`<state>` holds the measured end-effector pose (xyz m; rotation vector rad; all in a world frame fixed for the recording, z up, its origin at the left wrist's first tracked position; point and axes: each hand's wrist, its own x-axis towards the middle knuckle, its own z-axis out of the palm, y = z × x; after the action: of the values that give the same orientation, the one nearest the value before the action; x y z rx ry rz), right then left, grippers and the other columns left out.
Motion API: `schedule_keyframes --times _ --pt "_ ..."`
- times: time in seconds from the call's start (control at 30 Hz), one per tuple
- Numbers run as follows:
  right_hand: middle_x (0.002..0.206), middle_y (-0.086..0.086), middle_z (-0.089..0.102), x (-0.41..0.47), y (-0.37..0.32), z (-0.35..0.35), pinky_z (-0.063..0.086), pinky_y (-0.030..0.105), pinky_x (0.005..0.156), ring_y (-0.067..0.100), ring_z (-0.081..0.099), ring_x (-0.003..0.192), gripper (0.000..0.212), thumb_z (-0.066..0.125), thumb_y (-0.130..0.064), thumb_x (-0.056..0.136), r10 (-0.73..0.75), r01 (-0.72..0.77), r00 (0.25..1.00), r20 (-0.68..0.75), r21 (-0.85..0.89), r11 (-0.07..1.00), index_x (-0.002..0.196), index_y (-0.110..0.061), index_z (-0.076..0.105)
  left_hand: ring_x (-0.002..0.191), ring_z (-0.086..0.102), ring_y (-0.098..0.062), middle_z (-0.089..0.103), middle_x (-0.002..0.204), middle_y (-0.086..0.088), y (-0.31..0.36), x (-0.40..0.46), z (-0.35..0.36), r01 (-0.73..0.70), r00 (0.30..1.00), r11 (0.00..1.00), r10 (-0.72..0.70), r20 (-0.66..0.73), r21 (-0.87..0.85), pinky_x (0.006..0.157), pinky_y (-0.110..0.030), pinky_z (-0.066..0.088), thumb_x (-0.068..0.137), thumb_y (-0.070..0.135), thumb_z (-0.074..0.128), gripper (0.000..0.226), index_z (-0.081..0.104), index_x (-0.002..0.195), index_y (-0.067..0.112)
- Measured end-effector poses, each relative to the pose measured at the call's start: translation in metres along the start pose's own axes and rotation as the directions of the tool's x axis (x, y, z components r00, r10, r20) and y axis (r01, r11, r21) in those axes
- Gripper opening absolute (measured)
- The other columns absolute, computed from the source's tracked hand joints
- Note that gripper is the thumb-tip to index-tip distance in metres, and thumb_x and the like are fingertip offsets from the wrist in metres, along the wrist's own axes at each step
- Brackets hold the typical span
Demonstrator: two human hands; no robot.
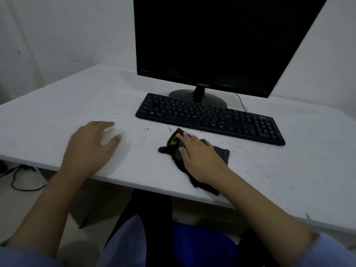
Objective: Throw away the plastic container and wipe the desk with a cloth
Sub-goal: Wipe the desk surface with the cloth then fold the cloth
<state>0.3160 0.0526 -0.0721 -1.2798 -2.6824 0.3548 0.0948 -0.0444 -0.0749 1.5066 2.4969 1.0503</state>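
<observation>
1. Right hand (200, 157), at 5 o'clock: fingers spread flat, pressing dark cloth (194, 160) onto surface (289, 170).
2. Left hand (90, 145), at 8 o'clock: open, resting, holding nothing.
3. Plastic container: not visible.
4. Risk: crumbs swept under keyboard (210, 118) at 12 o'clock.

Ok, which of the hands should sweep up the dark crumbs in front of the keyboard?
Right. The right hand already presses flat on the dark cloth, just beside the dark crumbs. The left hand rests bare on the white desk.
</observation>
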Motion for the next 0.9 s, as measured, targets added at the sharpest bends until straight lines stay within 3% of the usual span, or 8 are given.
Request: schedule_keyframes --times 0.1,0.3,0.43,0.53,0.7,0.8,0.9 --pt "0.156 -0.006 0.016 -0.034 0.030 -0.013 0.004 0.044 0.116 0.011 0.011 0.144 0.047 0.021 -0.032 0.099 0.077 -0.077 0.997 -0.024 -0.012 0.997 0.145 -0.029 0.016 0.115 0.049 -0.015 0.055 0.124 0.009 0.040 -0.012 0.017 -0.130 0.989 0.982 0.139 0.055 -0.136 0.097 -0.033 0.036 0.079 0.049 0.061 0.045 0.057 0.120 0.031" --pt "0.155 -0.005 0.020 -0.067 0.056 -0.020 0.004 0.042 0.116 0.010 0.013 0.143 0.046 0.022 -0.029 0.099 0.152 -0.152 0.986 -0.075 0.000 0.988 0.145 -0.028 0.018 0.121 0.044 -0.008 0.053 0.131 0.013 0.092 -0.022 0.063 -0.342 0.915 0.929 0.363 0.174 -0.140 0.097 -0.021 0.027 0.078 0.057 0.059 0.052 0.056 0.123 0.031" --pt "0.151 0.007 0.031 -0.061 0.076 -0.029 0.014 0.042 0.115 0.021 0.031 0.137 0.045 0.024 -0.025 0.100 0.218 -0.215 0.969 -0.114 0.032 0.976 0.143 -0.017 0.025 0.127 0.042 -0.011 0.049 0.138 0.008 0.099 -0.025 0.081 -0.438 0.862 0.897 0.440 0.254 -0.067 0.109 -0.032 0.022 0.068 0.075 0.039 0.073 0.055 0.125 0.033" --pt "0.139 0.012 0.045 -0.066 0.108 -0.039 0.021 0.044 0.110 0.030 0.048 0.121 0.041 0.024 -0.023 0.099 0.313 -0.310 0.935 -0.167 0.042 0.950 0.138 -0.013 0.034 0.133 0.035 -0.011 0.042 0.145 0.009 0.096 -0.024 0.085 -0.441 0.857 0.898 0.423 0.295 -0.008 0.114 -0.042 0.014 0.062 0.079 0.027 0.082 0.050 0.128 0.037" --pt "0.124 0.021 0.052 -0.100 0.152 -0.055 0.030 0.044 0.098 0.040 0.052 0.107 0.036 0.025 -0.020 0.099 0.479 -0.488 0.847 -0.230 0.019 0.873 0.128 -0.008 0.042 0.135 0.031 -0.010 0.038 0.146 0.010 0.097 -0.027 0.083 -0.446 0.852 0.895 0.422 0.309 0.007 0.115 -0.045 0.008 0.062 0.080 0.024 0.084 0.047 0.131 0.037" --pt "0.106 0.022 0.056 -0.122 0.156 -0.061 0.033 0.045 0.092 0.041 0.053 0.098 0.024 0.027 -0.018 0.099 0.548 -0.549 0.797 -0.253 0.076 0.832 0.104 -0.007 0.047 0.128 0.039 -0.012 0.049 0.136 0.009 0.100 -0.028 0.080 -0.461 0.846 0.887 0.435 0.309 0.011 0.115 -0.046 0.011 0.062 0.079 0.026 0.082 0.052 0.126 0.034" --pt "0.080 0.010 0.050 -0.132 0.157 -0.062 0.035 0.040 0.079 0.033 0.049 0.081 0.025 0.027 -0.020 0.099 0.577 -0.548 0.756 -0.311 0.182 0.816 0.087 -0.007 0.044 0.114 0.047 -0.013 0.056 0.115 0.008 0.112 -0.023 0.078 -0.486 0.836 0.874 0.461 0.297 0.014 0.114 -0.047 0.018 0.071 0.072 0.039 0.066 0.060 0.117 0.031"
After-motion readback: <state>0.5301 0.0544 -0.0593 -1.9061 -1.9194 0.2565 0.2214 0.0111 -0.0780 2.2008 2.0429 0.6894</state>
